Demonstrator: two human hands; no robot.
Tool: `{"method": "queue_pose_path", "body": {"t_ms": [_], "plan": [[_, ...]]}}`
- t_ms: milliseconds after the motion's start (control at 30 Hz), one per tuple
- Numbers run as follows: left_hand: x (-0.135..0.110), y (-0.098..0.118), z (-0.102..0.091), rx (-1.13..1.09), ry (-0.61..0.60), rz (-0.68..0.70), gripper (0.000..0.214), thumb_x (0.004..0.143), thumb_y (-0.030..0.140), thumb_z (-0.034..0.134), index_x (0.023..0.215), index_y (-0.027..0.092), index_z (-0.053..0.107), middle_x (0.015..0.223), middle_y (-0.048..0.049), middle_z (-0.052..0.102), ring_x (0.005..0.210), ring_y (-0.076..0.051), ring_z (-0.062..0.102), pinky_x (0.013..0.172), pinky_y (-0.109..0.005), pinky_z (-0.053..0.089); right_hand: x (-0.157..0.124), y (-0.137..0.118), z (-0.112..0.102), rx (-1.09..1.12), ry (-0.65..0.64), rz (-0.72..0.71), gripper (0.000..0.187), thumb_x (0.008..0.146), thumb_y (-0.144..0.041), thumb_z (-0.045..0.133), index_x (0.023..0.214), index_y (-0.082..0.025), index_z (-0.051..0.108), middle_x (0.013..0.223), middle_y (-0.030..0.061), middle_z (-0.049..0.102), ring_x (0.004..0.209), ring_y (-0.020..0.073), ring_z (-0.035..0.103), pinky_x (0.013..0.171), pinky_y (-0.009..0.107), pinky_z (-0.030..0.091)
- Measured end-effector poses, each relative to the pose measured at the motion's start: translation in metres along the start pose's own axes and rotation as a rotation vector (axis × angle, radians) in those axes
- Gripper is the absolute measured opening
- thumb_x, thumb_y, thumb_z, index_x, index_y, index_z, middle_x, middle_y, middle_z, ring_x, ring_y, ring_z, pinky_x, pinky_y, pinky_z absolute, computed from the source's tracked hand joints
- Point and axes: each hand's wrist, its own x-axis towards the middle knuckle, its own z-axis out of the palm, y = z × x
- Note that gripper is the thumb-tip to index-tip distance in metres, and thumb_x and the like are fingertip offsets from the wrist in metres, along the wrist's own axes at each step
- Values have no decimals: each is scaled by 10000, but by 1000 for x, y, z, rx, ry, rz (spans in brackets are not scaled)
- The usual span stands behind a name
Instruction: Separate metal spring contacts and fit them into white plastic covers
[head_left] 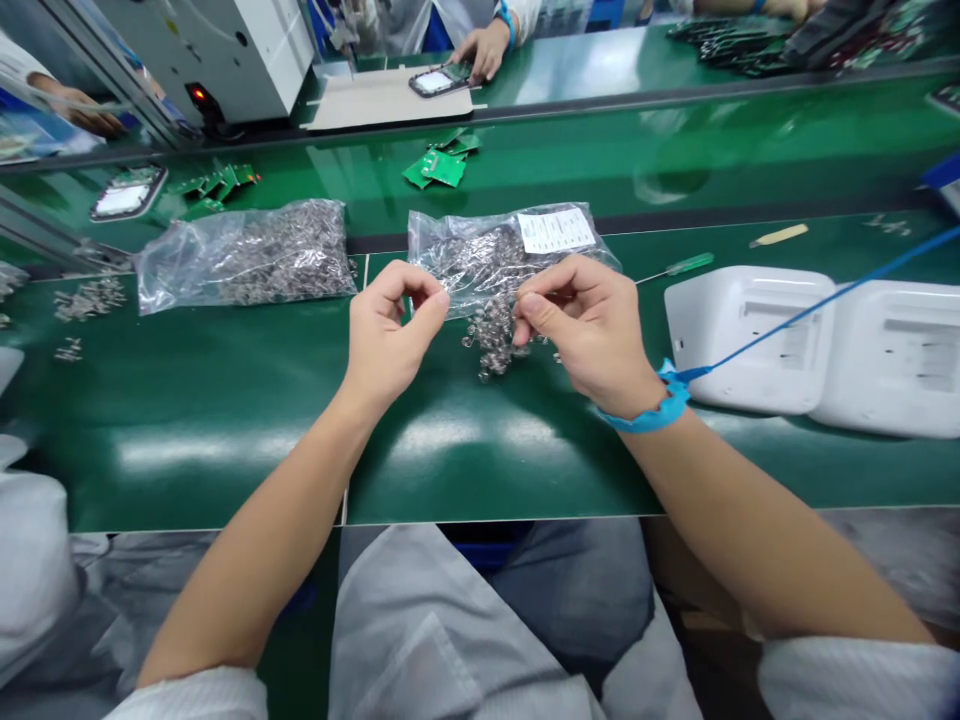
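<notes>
1. Start from the pile: the small metal pieces (493, 345), which look like coiled spring contacts, lie loose on the green desk (247, 390), at the near edge of the labelled plastic bag (480, 255) and between the two hands.
2. Mind the grips. The left hand (384, 345) and right hand (598, 325) are apart from each other, each with thumb and forefinger brought together in a pinch. Whether a piece sits between either pair of fingertips is too small to tell.
3. The right hand is at the pile's right side, so it is best placed to draw single pieces out. Lift one by its solid edge; squeezing the coil could bend it or make it flick away.
4. Pieces like these probably hook together. Tease a tangle apart low over the desk, with a light twist rather than a tug, so that a dropped one lands near the pile.
5. Use the left hand, just left of the pile, to steady or turn a piece.
6. Watch the blue wrist strap (652, 412) on the right wrist: its cord (810, 312) runs across the white plastic housings (757, 385) to the right and could snag on a wide swing.
</notes>
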Motion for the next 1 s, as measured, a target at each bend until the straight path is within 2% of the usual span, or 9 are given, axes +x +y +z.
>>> {"method": "queue_pose_path", "body": {"t_ms": [100,200,333,433,567,767,867,1000], "plan": [[-2,8,3,13,-86,70,155,903,391,678,928,249,621,915,-16,664,809,-154,593,760,-333,490,-3,1,3,56,-52,33,350,801,-508,809,822,-207,630,739,-16,696,586,115,678,584,265,578],[-4,13,5,21,-157,119,128,915,354,670,885,232,645,885,-18,688,833,-157,616,801,-340,498,-5,4,5,126,-69,40,321,823,-470,800,859,-205,623,773,-15,720,602,113,699,600,261,590],[-5,12,5,42,-146,71,133,911,329,662,843,216,648,822,-9,686,789,-150,622,771,-334,502,-6,4,6,184,-89,77,319,830,-464,794,879,-220,595,772,-36,718,592,102,691,599,258,589],[-5,10,5,23,-85,65,129,894,323,681,832,215,645,800,-1,681,763,-142,622,738,-323,510,-5,2,5,209,-116,98,332,831,-477,789,870,-220,583,764,-37,711,571,96,663,573,256,573],[-6,12,7,-34,3,65,132,888,337,715,880,232,635,851,-5,691,787,-142,642,730,-320,537,-5,-5,4,74,-52,40,251,860,-425,770,846,-223,622,701,-38,675,522,87,590,503,240,506],[-8,13,9,-61,7,72,189,931,409,666,912,250,567,896,-22,668,836,-157,657,773,-345,566,-11,-14,6,-306,-43,-93,198,901,-368,703,775,-224,650,686,-8,661,577,126,587,531,281,492],[-8,13,8,-11,-11,112,131,964,387,605,955,258,587,941,-34,661,888,-172,647,815,-364,563,-15,-13,8,-292,6,-114,198,922,-383,680,794,-237,644,702,-3,669,574,136,608,529,295,508],[-8,16,8,19,-116,153,145,990,327,523,973,252,646,955,-54,659,927,-198,638,824,-392,555,-20,-10,14,-171,36,-97,197,937,-408,672,828,-249,630,725,-7,686,563,138,654,525,292,536]]}}
